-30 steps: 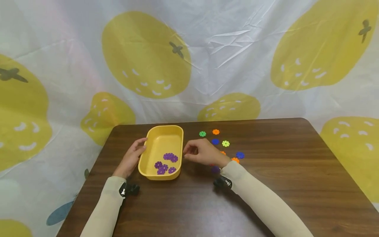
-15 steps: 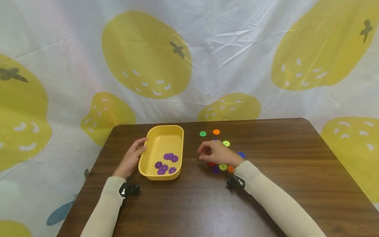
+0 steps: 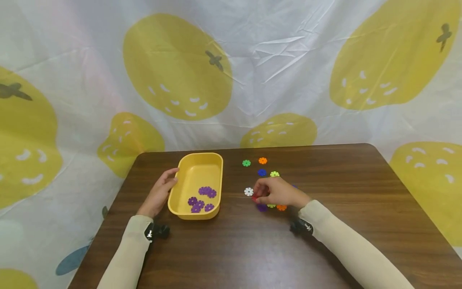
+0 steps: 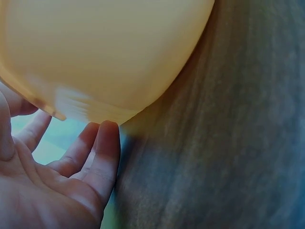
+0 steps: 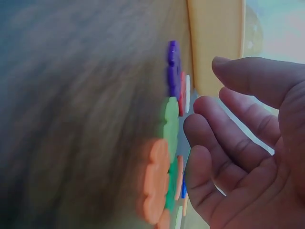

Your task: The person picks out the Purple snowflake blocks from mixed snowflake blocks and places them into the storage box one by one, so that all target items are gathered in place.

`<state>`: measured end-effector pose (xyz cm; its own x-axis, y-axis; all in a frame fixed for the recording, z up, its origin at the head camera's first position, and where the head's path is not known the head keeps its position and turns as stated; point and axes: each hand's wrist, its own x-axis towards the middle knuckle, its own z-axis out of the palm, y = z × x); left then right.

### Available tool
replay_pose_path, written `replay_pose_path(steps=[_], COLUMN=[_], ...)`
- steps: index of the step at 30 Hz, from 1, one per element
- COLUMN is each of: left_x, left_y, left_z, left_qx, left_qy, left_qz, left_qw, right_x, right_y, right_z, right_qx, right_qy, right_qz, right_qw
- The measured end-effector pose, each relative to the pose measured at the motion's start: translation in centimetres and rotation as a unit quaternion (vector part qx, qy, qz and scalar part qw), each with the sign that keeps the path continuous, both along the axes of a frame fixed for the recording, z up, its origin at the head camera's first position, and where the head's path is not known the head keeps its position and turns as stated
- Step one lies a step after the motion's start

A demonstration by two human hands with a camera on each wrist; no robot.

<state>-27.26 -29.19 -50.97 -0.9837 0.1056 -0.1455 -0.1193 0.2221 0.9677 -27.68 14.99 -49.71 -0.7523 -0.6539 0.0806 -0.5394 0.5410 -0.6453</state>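
My left hand [image 3: 159,194] rests at the left side of a yellow plastic tray [image 3: 174,206], its fingertips [image 4: 108,133] against the outer wall. Several purple notched flower discs [image 3: 205,190] lie inside the tray, towards its near end. Right of it, my right hand [image 3: 279,192] hovers low over loose discs, fingers loosely bent and thumb apart from them. Nothing shows between its fingers in the right wrist view. Just under its fingertips is a red disc [image 3: 254,198], partly covered. A white disc [image 3: 248,192] lies to its left, and a purple disc [image 5: 172,69] stands nearest the thumb side.
Other discs lie around the right hand: green [image 3: 246,163], orange [image 3: 262,160], blue [image 3: 262,172] and yellow-green [image 3: 274,174] behind, another orange disc [image 3: 281,208] in front. The hand hides some. A fruit-print curtain [image 3: 274,80] hangs behind the brown wooden table [image 3: 231,257].
My right hand has moved right, from beside the tray's right wall to over the loose discs. The white disc has come into view. My left hand and the tray have stayed put.
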Motion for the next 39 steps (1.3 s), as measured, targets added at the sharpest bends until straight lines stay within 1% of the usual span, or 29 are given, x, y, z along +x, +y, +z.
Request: replay_pose_path(steps=[4,6,9,13,19,23,25,30,35,39], left_x=[0.1,0.2,0.2,0.2,0.2,0.2,0.2,0.1,0.1,0.1], left_y=[-0.1,-0.1,-0.1,-0.1,0.0,0.1,0.1,0.1,0.2,0.2], left_z=[-0.1,-0.1,-0.1,-0.2,-0.2,-0.2,-0.2,-0.1,0.2,0.2], left_qx=[0.0,0.002,0.005,0.009,0.008,0.006,0.004,0.003,0.008,0.012], left_qy=[-0.003,-0.002,0.003,0.006,0.001,0.001,0.001,-0.003,0.003,0.003], left_qz=[0.005,0.006,0.006,0.007,0.008,0.007,0.006,0.006,0.004,0.002], left_qw=[1.0,1.0,1.0,0.9999,0.9999,1.0,1.0,1.0,1.0,0.9999], right_x=[0.5,0.7,1.1,1.4,1.8,1.9,1.8,1.5,1.3,1.3], right_y=[0.5,0.7,0.9,0.9,0.5,0.5,0.5,0.5,0.4,0.4], right_z=[0.0,0.0,0.0,0.0,0.3,0.3,0.2,0.0,0.1,0.2], right_qx=[0.014,0.021,0.033,0.047,0.065,0.076,0.08,0.084,0.074,0.058], right_qy=[-0.015,-0.013,0.004,0.028,0.043,0.047,0.039,0.02,0.028,0.021], right_qz=[0.015,0.017,0.023,0.04,0.059,0.059,0.056,0.055,0.069,0.077], right_qw=[0.9997,0.9995,0.9992,0.9977,0.9952,0.9942,0.9945,0.9948,0.9944,0.9951])
